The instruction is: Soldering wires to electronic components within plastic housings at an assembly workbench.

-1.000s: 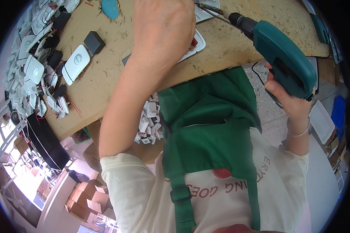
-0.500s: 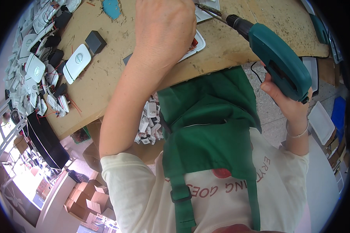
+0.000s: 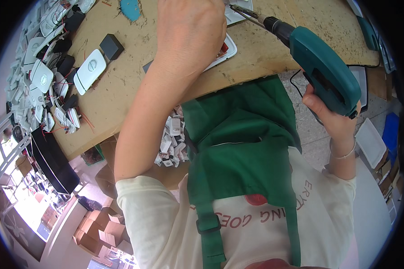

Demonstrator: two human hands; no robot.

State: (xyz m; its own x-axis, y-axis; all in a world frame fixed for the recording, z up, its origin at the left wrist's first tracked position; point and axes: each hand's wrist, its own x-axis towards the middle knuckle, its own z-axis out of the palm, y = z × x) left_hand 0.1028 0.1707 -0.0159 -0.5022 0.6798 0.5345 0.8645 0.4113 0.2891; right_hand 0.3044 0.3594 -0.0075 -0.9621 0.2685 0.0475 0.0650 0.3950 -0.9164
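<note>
My left hand [image 3: 191, 33] rests palm down on a flat white device [image 3: 224, 50] on the wooden workbench [image 3: 134, 89], covering most of it. What its fingers grip is hidden. My right hand [image 3: 334, 119] grips the handle of a teal electric screwdriver [image 3: 321, 69]. The tool's bit [image 3: 244, 12] points up and left toward a second white piece at the top edge, just right of my left hand.
A white oval casing [image 3: 90, 71] and a small black block [image 3: 111, 46] lie on the bench's left part. Several white and black casings with red wires [image 3: 45, 76] are heaped along the left edge. More white parts [image 3: 170, 141] sit below the bench. I wear a green apron [image 3: 242, 148].
The screwdriver has tilted, its handle swinging up and right while the bit stays near the top. My left hand has stayed in place on the white device.
</note>
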